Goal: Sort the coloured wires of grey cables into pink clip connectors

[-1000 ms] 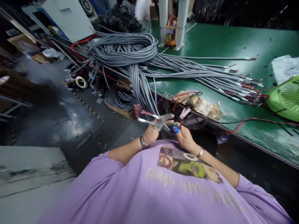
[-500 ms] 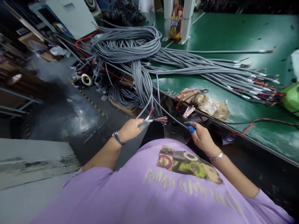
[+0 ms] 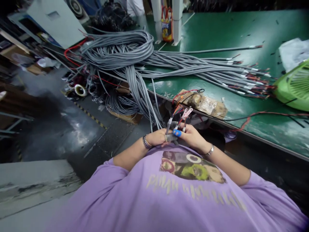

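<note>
Close in front of my shirt, my left hand and my right hand meet. The left is closed around a grey cable, whose stripped end points up with a fan of coloured wires. Blue tape or a finger cot covers my right thumb tip. That hand is closed on cable ends too, with white collars and red and dark wires poking up beside its fingers. Grey tape-like wraps cover some fingers. Where the fingers overlap, the exact grip is hidden. Grey cables hang off the bench edge just beyond.
A big coil of grey cable lies on the green bench, its stripped ends reaching right towards a green fan. A taped cardboard piece sits at the bench edge, near a pink clip. More coils lie below.
My hands were apart, the left with a stripped cable end, the right on a cable further right. Now they have come together, cable ends upright between them. The view has shifted right.
</note>
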`<state>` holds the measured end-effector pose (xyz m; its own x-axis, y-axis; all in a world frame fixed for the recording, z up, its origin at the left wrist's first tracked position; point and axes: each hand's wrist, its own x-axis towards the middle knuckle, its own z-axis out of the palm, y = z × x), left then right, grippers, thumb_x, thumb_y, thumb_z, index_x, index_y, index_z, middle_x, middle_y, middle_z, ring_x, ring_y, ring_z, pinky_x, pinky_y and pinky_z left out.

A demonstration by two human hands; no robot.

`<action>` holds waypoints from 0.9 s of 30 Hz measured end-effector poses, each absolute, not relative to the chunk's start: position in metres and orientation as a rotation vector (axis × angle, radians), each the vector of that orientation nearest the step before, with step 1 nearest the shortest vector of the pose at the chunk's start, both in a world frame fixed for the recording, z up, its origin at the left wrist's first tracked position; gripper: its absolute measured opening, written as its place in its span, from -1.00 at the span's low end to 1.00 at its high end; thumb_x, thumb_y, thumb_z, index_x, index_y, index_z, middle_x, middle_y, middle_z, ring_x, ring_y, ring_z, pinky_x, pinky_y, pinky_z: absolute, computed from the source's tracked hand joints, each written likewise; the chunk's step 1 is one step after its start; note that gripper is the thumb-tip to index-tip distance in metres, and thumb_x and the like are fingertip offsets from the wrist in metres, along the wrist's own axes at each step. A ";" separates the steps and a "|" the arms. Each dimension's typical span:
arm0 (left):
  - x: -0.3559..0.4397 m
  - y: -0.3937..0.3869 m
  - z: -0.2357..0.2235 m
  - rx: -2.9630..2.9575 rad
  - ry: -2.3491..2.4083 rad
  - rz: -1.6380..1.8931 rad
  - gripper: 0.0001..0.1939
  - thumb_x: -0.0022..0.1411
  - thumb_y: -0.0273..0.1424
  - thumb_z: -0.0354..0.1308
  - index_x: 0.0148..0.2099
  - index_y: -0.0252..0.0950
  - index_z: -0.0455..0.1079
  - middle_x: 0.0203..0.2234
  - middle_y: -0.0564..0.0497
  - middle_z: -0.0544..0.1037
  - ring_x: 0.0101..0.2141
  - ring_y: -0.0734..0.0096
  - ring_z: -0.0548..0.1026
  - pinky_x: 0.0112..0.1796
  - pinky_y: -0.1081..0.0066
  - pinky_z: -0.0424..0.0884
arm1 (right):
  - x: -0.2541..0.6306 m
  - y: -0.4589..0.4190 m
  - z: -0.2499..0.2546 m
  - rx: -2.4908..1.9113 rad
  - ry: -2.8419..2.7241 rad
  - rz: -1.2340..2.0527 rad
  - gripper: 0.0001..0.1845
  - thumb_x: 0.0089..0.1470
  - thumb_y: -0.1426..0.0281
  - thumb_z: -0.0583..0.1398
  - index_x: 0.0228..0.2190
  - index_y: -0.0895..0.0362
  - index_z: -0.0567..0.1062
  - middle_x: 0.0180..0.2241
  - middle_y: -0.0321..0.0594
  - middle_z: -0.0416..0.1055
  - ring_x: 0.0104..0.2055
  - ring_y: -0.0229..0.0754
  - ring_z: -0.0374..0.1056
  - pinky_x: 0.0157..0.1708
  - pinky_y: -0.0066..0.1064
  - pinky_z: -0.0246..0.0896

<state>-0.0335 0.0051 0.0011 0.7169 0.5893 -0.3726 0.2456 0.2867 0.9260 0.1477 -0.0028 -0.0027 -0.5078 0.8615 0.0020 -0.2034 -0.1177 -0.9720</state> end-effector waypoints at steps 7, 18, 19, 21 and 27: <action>-0.053 0.005 0.001 1.467 0.878 0.460 -0.53 0.16 0.01 0.20 -0.27 -0.35 0.52 -0.38 -0.10 0.59 -0.38 0.39 0.49 -0.34 0.43 0.40 | 0.151 -0.007 -0.008 -0.883 -1.332 1.463 -0.55 0.13 -0.02 0.19 -0.33 0.14 0.54 -0.36 -0.19 0.48 -0.30 -0.19 0.41 -0.18 -0.30 0.38; -0.058 -0.023 -0.014 2.053 1.475 0.268 -0.56 0.04 -0.55 0.04 0.01 -0.28 0.37 -0.10 -0.16 0.53 -0.11 0.12 0.51 -0.07 0.18 0.41 | 0.132 -0.008 0.001 -0.842 -1.211 1.593 -0.47 -0.13 0.00 0.38 -0.27 0.14 0.50 -0.57 -0.41 0.18 -0.53 -0.34 0.14 -0.48 -0.43 0.24; -0.055 -0.021 -0.013 2.082 1.482 0.160 -0.56 0.04 -0.55 0.04 0.01 -0.28 0.37 -0.10 -0.17 0.53 -0.11 0.10 0.51 -0.06 0.17 0.41 | 0.131 -0.008 0.002 -0.839 -1.229 1.572 -0.50 -0.10 -0.03 0.35 -0.35 0.14 0.49 -0.58 -0.39 0.19 -0.52 -0.32 0.16 -0.47 -0.41 0.25; -0.053 -0.017 -0.009 2.137 1.476 0.017 -0.62 0.07 -0.53 0.05 -0.03 -0.28 0.38 -0.12 -0.18 0.53 -0.13 0.08 0.53 -0.07 0.16 0.41 | 0.130 -0.007 0.003 -0.827 -1.288 1.504 -0.50 0.00 -0.08 0.26 -0.49 0.13 0.44 -0.60 -0.36 0.19 -0.52 -0.30 0.16 -0.47 -0.41 0.23; -0.060 0.009 0.014 2.034 1.067 0.372 -0.35 0.02 -0.15 0.35 0.13 -0.25 0.34 0.01 -0.20 0.50 0.01 0.01 0.47 0.07 0.10 0.35 | 0.132 -0.003 0.005 -0.809 -1.445 1.299 -0.45 0.17 -0.11 0.06 -0.45 0.11 0.42 -0.47 -0.25 0.33 -0.42 -0.25 0.24 -0.33 -0.37 0.29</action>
